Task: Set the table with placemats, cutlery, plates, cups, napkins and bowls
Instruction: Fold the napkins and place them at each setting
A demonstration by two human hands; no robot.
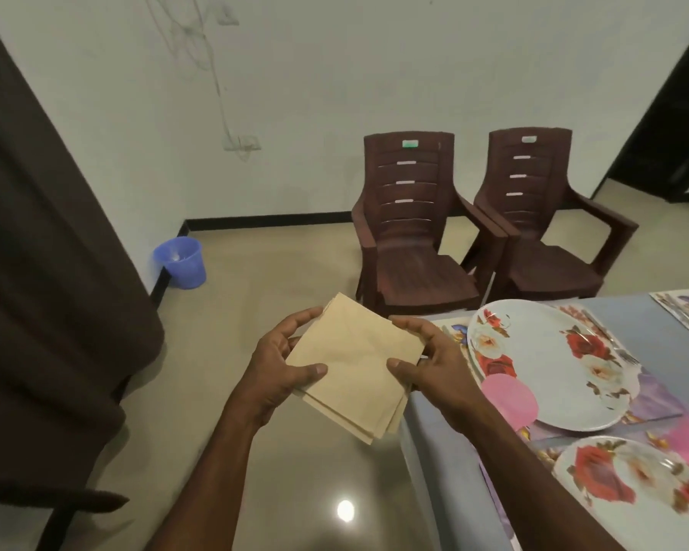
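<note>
We log: left hand point(283, 367) and right hand point(430, 361), forearms extended, each grip pinching opposite edges of napkins point(355, 367), thumbs on top, beside desk point(434, 471).

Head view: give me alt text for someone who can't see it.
Both hands, left hand and right hand, hold a stack of folded beige napkins beside the table. Two floral plates and pink cups sit on placemats; two brown chairs stand behind.
</note>
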